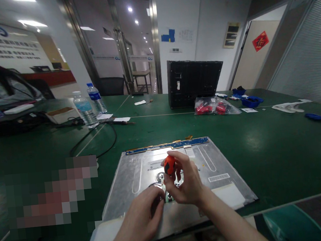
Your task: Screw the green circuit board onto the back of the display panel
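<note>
A flat silver metal panel [121, 185], like the back of a display, lies in front of me with a thin blue circuit board [152, 148] along its far edge. Between the thumb and fingers of my right hand [187, 182] is an orange and black screwdriver handle [169, 165], held upright over the panel's middle. Its shaft and tip are mostly hidden. My left hand [146, 211] is closed at the small metal parts and green piece [169, 197] at the centre, fingertips curled against them; whether it grips anything is hidden.
Two water bottles [85, 109], a shallow box [63, 114] and a black cable [115, 138] are at the left. A black monitor-like case [195, 81] and a bag of red parts [216, 106] stand behind. Blue pieces [251, 101] lie right. A person [6, 82] sits far left.
</note>
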Demonstrator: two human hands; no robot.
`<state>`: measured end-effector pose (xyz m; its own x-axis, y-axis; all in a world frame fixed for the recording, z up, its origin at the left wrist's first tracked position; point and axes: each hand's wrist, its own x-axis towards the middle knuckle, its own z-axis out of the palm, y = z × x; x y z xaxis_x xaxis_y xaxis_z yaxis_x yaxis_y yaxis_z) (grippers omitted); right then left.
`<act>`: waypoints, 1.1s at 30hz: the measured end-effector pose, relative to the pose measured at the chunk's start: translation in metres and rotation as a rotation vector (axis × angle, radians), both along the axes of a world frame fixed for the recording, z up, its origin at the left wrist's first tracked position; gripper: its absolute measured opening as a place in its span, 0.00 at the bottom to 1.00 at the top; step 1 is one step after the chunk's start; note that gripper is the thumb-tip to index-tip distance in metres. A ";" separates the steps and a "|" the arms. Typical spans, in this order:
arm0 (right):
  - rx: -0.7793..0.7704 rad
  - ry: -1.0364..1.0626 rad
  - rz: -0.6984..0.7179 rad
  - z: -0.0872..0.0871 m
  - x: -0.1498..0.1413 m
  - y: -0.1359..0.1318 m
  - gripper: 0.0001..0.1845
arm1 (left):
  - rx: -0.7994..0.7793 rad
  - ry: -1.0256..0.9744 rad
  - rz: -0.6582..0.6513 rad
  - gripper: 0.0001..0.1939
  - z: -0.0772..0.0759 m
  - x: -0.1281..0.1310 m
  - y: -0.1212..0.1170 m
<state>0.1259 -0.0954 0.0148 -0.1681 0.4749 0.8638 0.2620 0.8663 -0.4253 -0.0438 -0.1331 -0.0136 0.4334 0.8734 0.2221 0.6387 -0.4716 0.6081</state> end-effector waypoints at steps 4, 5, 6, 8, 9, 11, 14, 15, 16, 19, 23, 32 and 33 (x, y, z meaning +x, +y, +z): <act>0.031 -0.004 -0.022 0.001 0.000 0.003 0.25 | 0.024 0.004 0.011 0.08 -0.002 0.000 0.001; 0.037 -0.008 -0.031 0.002 0.001 0.003 0.25 | 0.032 -0.001 0.017 0.08 -0.003 0.000 0.001; 0.039 -0.018 -0.042 0.002 0.001 0.004 0.24 | 0.039 -0.006 0.024 0.07 -0.004 0.000 0.001; 0.045 -0.051 -0.081 0.003 0.001 0.004 0.23 | 0.042 -0.017 0.031 0.07 -0.004 -0.001 0.001; 0.051 -0.072 -0.104 0.003 0.001 0.004 0.24 | 0.037 -0.021 0.031 0.07 -0.004 -0.001 0.001; 0.057 -0.099 -0.126 0.003 0.000 0.002 0.26 | 0.029 -0.031 0.023 0.07 -0.004 0.000 0.001; 0.025 -0.077 -0.080 0.002 0.000 0.000 0.30 | 0.023 -0.044 0.010 0.07 -0.004 0.000 0.001; 0.011 -0.059 -0.057 0.001 0.000 0.000 0.31 | 0.023 -0.042 0.008 0.07 -0.004 0.000 0.001; 0.003 -0.044 -0.038 0.001 0.000 0.000 0.31 | 0.024 -0.039 0.005 0.07 -0.004 0.000 0.001; 0.007 -0.037 -0.012 -0.001 0.001 0.001 0.29 | 0.032 -0.027 0.002 0.07 -0.006 -0.001 0.001; 0.041 -0.050 -0.058 -0.002 0.001 0.003 0.27 | 0.058 -0.032 0.020 0.06 -0.008 -0.002 0.001; 0.024 -0.073 -0.081 0.000 0.000 0.001 0.30 | 0.009 -0.046 0.013 0.07 0.001 0.001 0.000; 0.018 -0.061 -0.070 0.000 0.000 0.000 0.30 | 0.014 -0.047 0.012 0.07 0.001 0.002 0.000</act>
